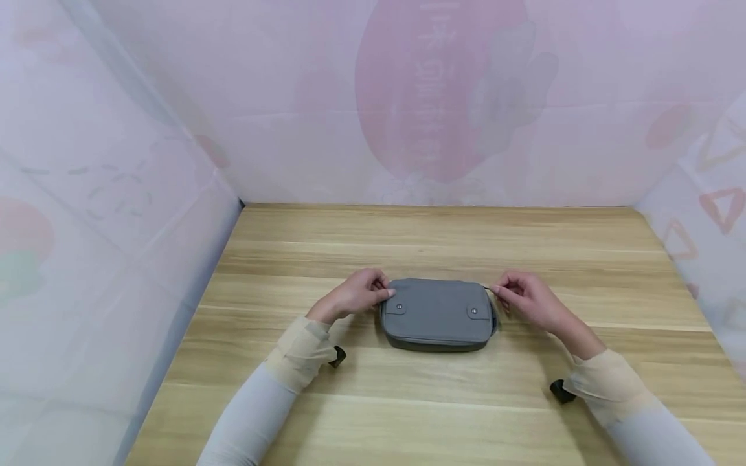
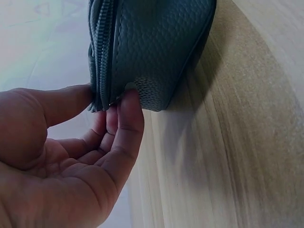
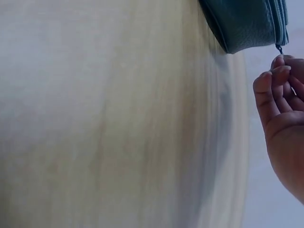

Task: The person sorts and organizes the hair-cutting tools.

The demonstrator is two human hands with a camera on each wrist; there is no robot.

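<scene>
A grey zipped pouch (image 1: 437, 315) with two snap studs lies flat in the middle of the wooden table (image 1: 408, 401). My left hand (image 1: 364, 294) grips the pouch's left end; in the left wrist view thumb and fingers (image 2: 128, 114) pinch the pouch (image 2: 147, 47) at its zipper seam. My right hand (image 1: 519, 296) sits at the pouch's right far corner and pinches the thin zipper pull (image 1: 489, 288). In the right wrist view the fingertips (image 3: 280, 66) hold the pull (image 3: 279, 48) just off the pouch corner (image 3: 247, 23).
White and pink patterned walls (image 1: 116, 213) close in the table on the left, back and right. Bare wood lies in front of and behind the pouch. A small dark strap piece (image 1: 338, 356) hangs at each wrist.
</scene>
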